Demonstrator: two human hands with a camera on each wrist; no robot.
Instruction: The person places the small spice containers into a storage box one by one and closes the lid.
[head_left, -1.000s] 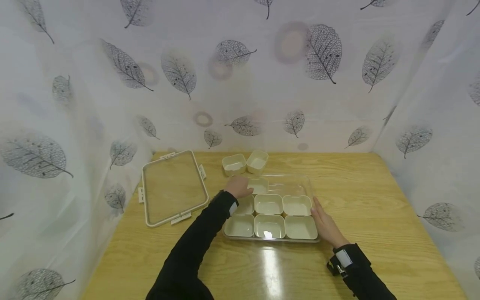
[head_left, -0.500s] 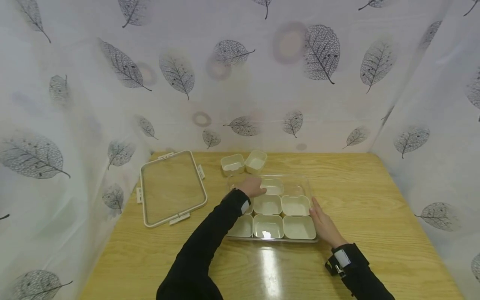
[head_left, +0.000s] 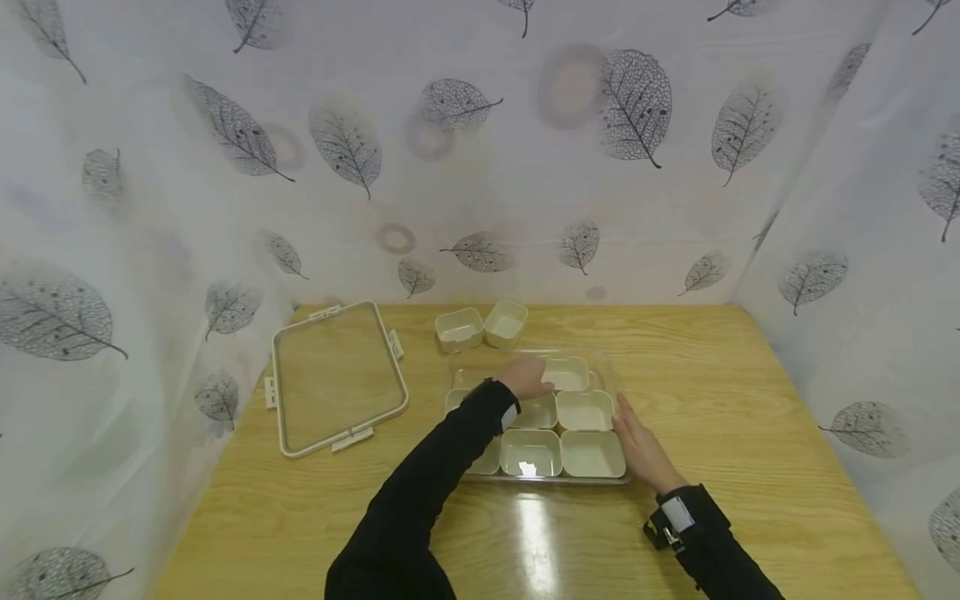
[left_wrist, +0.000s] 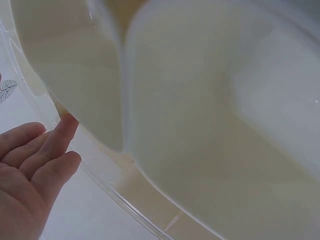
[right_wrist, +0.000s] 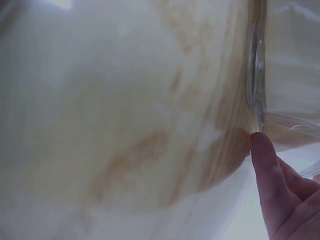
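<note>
In the head view a clear plastic tray (head_left: 547, 481) holds cream, rounded-square containers in rows, such as the front one (head_left: 592, 454). My left hand (head_left: 527, 377) reaches across to the back row, beside a cream container (head_left: 567, 375). From the left wrist, one fingertip touches the outer wall of that container (left_wrist: 75, 75), the thumb apart from it and the fingers loosely extended. My right hand (head_left: 647, 450) lies along the tray's right side, fingers straight. Its thumb (right_wrist: 264, 155) is at the tray's corner in the right wrist view. The left forearm hides part of the left column.
Two loose cream containers, one (head_left: 459, 330) left of the other (head_left: 506, 323), stand behind the tray. A clear lid (head_left: 341, 379) with a pale rim and side clips lies to the left. A leaf-printed curtain (head_left: 480, 167) closes off the back and sides of the wooden table (head_left: 750, 433).
My left hand has moved right along the tray's back row, and the cream container beside it has slid right too. My right hand has stayed at the tray's side.
</note>
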